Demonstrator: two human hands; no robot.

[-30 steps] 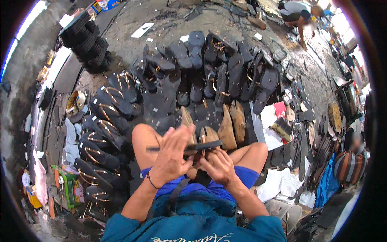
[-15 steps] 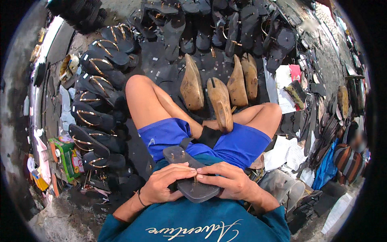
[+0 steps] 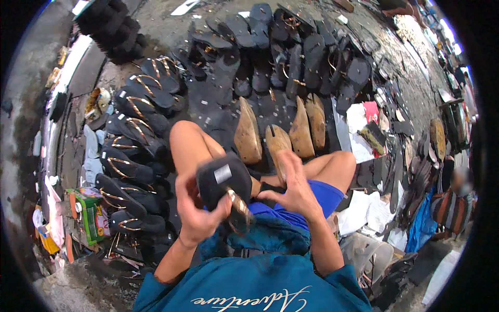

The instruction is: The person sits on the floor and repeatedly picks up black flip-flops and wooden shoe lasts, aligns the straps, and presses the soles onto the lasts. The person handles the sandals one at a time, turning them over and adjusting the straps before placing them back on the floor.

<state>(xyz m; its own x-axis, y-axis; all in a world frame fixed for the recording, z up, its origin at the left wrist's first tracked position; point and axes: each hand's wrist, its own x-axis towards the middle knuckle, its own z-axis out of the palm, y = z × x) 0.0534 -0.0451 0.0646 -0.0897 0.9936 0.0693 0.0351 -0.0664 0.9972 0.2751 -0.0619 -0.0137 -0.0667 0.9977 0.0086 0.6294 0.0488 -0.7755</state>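
A black flip-flop [image 3: 210,193] with a shiny gold strap is raised in front of my body. My left hand [image 3: 193,218] grips it, thumb on the near side, with a small white label on its sole facing up. To its right, my right hand [image 3: 297,190] holds nothing, thumb and fingers spread. Its fingers overlap a wooden shoe last [image 3: 277,139] between my legs; whether they touch it I cannot tell. Three more wooden shoe lasts stand just beyond: a left one [image 3: 248,135], a middle one [image 3: 300,130] and a right one [image 3: 315,122].
Finished-looking black flip-flops with gold straps [image 3: 136,125] line my left side. More dark sandals [image 3: 260,31] form a row ahead. A green box [image 3: 88,216] stands at left. White papers [image 3: 364,210], a clear plastic container [image 3: 364,247] and a blue bag [image 3: 420,221] lie at right.
The flip-flop has been turned over and lifted up and left in my left hand. My right hand has let go of it and moved forward, toward the wooden lasts.
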